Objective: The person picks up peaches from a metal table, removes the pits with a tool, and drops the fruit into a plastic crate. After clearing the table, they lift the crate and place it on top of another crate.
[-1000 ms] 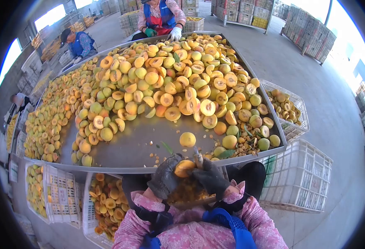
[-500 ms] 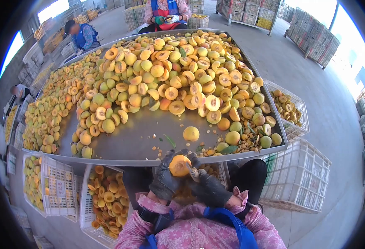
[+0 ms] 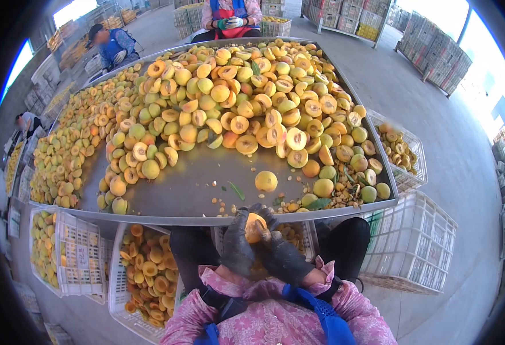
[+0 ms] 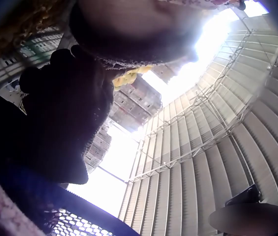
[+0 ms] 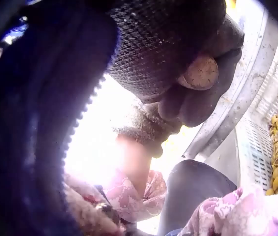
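Note:
Both hands wear dark gloves and meet at the table's near edge in the head view. My left hand (image 3: pixel 239 244) grips an orange-yellow fruit (image 3: pixel 255 227), its fingers curled round the far side. Against the fruit's near right side, my right hand (image 3: pixel 287 257) is curled round a tool whose round, pale handle end (image 5: pixel 200 73) sticks out of the glove in the right wrist view. The tool's blade is hidden. One whole yellow fruit (image 3: pixel 266 181) lies on the metal table (image 3: pixel 189 187), beyond the hands. The left wrist view shows the gloves only as dark shapes.
Piled fruit (image 3: pixel 206 98) covers the table's far part; pits and a leaf (image 3: pixel 237 191) lie nearer. A crate of fruit halves (image 3: pixel 114 287) stands at lower left, a tilted white crate (image 3: pixel 410 244) at right. Another person (image 3: pixel 232 20) sits across the table.
The fruit has turned between my hands, and its cut face no longer points up. My right hand has moved closer against it. Across the table, the other person's hands have drawn back from the pile.

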The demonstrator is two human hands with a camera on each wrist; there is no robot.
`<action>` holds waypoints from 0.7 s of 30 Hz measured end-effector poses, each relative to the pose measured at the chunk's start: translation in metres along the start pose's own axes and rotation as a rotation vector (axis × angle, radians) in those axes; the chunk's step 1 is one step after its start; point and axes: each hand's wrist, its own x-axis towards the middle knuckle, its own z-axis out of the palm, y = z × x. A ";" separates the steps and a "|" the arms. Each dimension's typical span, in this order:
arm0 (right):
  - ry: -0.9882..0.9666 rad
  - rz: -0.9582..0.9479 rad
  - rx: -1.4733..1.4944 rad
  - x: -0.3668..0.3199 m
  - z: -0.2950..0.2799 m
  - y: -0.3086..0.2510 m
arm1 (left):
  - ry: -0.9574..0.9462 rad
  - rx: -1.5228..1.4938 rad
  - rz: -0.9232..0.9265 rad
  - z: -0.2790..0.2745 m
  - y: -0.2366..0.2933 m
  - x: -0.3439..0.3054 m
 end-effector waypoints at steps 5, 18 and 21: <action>-0.062 -0.186 -0.327 -0.001 0.000 0.007 | -0.137 1.167 0.552 0.009 -0.001 -0.007; -0.334 -0.139 0.130 0.002 -0.007 0.017 | -0.272 1.635 0.819 -0.086 -0.012 0.011; -0.553 0.187 0.477 0.005 -0.031 -0.009 | -0.042 1.171 0.338 -0.093 -0.018 0.007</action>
